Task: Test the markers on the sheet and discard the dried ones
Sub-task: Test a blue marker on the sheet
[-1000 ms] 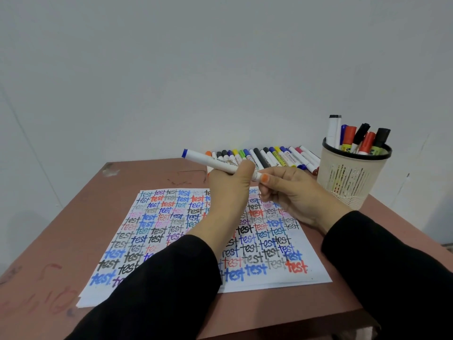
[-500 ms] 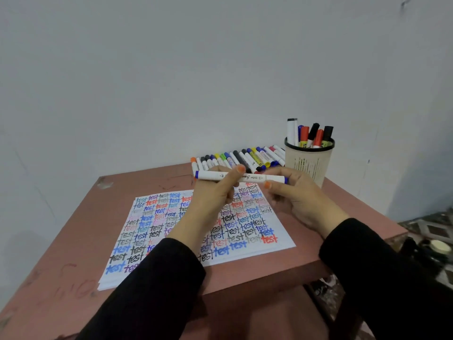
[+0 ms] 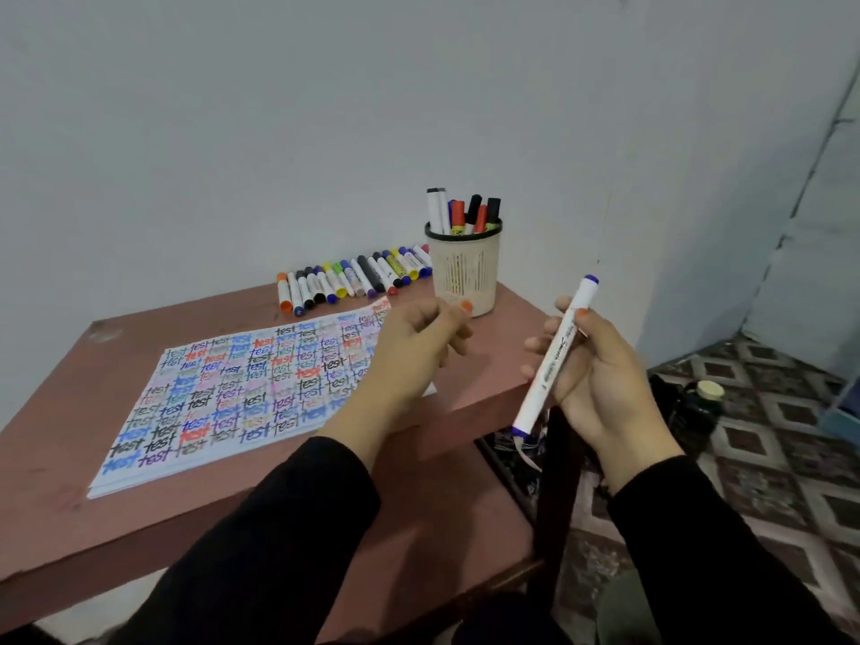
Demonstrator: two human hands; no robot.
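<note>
While my right hand point(image 3: 600, 388) grips the blue-capped marker point(image 3: 554, 360) mid-barrel, tilted, just past the table's point(image 3: 70, 528) right edge, my left hand point(image 3: 414, 351) hangs loosely curled and empty above that edge. I can't make out a bin below, so I judge a loose drop could roll under the table and get lost.

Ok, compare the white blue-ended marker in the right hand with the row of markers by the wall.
The white blue-ended marker is alone, gripped by the right hand and tilted in the air; the row of markers lies flat, side by side, on the reddish-brown table. The held marker shows only blue ends; the row's caps come in many colours. Shared: mostly white barrels.
</note>
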